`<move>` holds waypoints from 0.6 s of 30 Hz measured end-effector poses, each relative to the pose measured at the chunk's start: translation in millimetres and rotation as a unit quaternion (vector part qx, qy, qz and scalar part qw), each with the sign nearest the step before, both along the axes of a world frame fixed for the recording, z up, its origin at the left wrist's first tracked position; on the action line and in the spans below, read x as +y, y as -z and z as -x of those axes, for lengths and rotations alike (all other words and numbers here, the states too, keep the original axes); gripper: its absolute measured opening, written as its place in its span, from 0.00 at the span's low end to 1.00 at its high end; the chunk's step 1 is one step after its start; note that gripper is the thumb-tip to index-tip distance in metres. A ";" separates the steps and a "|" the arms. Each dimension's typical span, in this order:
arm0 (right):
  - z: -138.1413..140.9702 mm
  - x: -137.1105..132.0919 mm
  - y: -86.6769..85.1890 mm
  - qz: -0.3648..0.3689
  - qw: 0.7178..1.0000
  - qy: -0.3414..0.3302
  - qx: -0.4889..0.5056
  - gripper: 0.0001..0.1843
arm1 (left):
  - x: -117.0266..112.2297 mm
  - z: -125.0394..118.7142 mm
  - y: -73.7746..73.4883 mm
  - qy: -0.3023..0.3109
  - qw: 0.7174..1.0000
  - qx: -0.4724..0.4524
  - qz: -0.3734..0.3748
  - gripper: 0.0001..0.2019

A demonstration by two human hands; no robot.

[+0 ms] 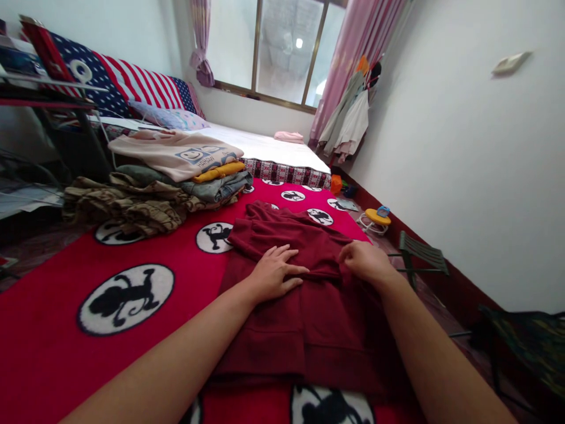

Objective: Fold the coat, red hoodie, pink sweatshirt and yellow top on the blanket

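A dark maroon garment point(309, 318) lies spread on a red blanket point(53, 341) printed with black-and-white monkey circles. Its upper part is folded back over the lower part. My left hand point(274, 272) lies flat on the fold with its fingers stretched out and apart. My right hand point(364, 259) rests on the fold's right end with its fingers curled, pinching the cloth.
A heap of clothes point(154, 182) sits at the blanket's far left: camouflage, grey, yellow and a beige printed top. Beyond lie a mattress point(269, 150), flag-pattern pillows point(119, 82) and a window. A small folding chair point(419, 253) and a yellow stool point(375, 218) stand by the right wall.
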State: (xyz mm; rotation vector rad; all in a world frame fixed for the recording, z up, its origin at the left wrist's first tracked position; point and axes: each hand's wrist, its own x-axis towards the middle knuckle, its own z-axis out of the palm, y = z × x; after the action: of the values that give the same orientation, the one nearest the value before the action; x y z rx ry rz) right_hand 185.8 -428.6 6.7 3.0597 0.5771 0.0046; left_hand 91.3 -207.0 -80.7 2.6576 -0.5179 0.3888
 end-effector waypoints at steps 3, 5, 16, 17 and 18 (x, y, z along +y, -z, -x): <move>-36.1 15.0 8.8 -0.094 0.992 0.050 -0.067 0.17 | 1.0 0.0 -0.7 0.002 1.000 0.008 0.006 0.16; -59.7 22.4 20.4 -0.136 0.986 0.058 -0.071 0.17 | 1.5 0.1 -1.6 0.005 1.000 0.013 0.010 0.16; -98.2 28.6 59.7 -0.144 0.980 0.088 -0.104 0.17 | -0.4 1.1 -2.8 0.014 1.000 0.024 0.015 0.15; -98.1 30.8 60.7 -0.136 0.981 0.098 -0.101 0.17 | -0.3 1.3 -3.1 0.014 0.999 0.025 0.016 0.15; -97.8 33.7 59.8 -0.127 0.982 0.107 -0.095 0.16 | -0.1 1.5 -3.4 0.015 0.999 0.026 0.018 0.15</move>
State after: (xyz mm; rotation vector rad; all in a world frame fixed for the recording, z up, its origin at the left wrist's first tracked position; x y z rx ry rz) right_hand 283.5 -394.9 -53.1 3.2960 0.2529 0.3889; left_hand 89.8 -207.1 -77.3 2.6157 -0.5280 0.3164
